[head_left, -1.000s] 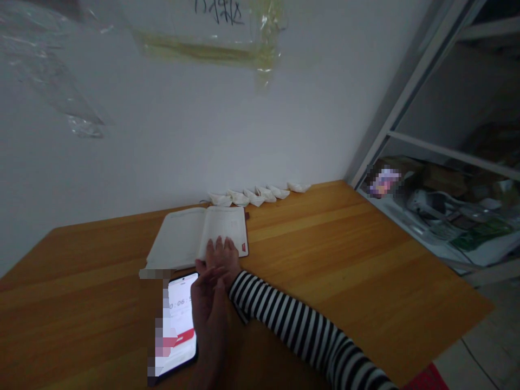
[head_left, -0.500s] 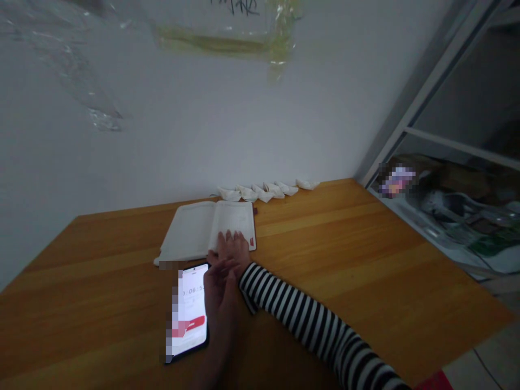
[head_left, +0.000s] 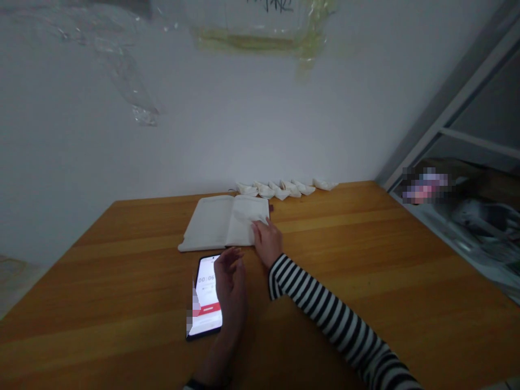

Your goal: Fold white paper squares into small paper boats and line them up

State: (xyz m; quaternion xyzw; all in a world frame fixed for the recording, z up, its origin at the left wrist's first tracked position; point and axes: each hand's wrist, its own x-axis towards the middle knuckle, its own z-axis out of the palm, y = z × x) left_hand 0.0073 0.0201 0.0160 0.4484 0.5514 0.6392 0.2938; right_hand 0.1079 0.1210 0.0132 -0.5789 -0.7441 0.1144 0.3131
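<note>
An open white notebook (head_left: 211, 227) lies on the wooden table (head_left: 365, 254) near the wall. My right hand (head_left: 266, 242), in a striped sleeve, is at the notebook's right edge, and its fingers pinch the corner of a page that curls up a little. My left hand (head_left: 230, 281) hovers over the right side of a lit phone (head_left: 206, 309), which lies flat just in front of the notebook. Its fingers are loosely curved and apart, and they hold nothing.
A row of several small folded white paper shapes (head_left: 284, 188) lines the wall behind the notebook. A metal shelf (head_left: 467, 216) with clutter stands at the right. Taped plastic sheeting (head_left: 260, 32) hangs on the wall above.
My right hand has gone from lying flat on the right-hand page to pinching its corner at the right edge. The view has swung left. My left hand stays over the phone.
</note>
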